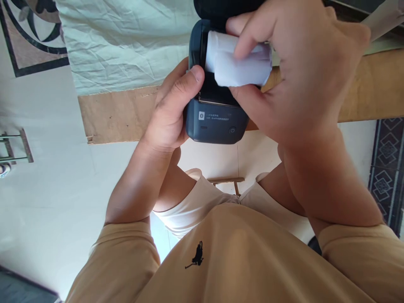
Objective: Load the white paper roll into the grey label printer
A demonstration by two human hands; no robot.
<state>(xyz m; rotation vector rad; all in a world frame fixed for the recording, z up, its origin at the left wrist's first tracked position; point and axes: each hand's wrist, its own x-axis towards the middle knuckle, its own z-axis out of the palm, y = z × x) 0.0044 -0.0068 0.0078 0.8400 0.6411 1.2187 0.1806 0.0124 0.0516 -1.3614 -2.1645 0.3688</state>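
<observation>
A small dark grey-blue printer (pixel 216 120) with a white label and a power button on its near face sits at the edge of a wooden table (pixel 372 90). My left hand (pixel 172 111) is wrapped round the printer's left side, thumb on its top edge. My right hand (pixel 303 71) pinches a white paper roll (pixel 240 65) between thumb and fingers. The roll lies sideways over the printer's open top. Whether the roll rests in the compartment or hovers above it is hidden.
A creased white cloth (pixel 126 42) covers the table at left, with bare brown board (pixel 116 113) below it. Under the table are pale floor tiles (pixel 47 189), a patterned tile border (pixel 388 168) at right and a metal frame (pixel 14 147) at far left. My tan shirt (pixel 240 261) fills the bottom.
</observation>
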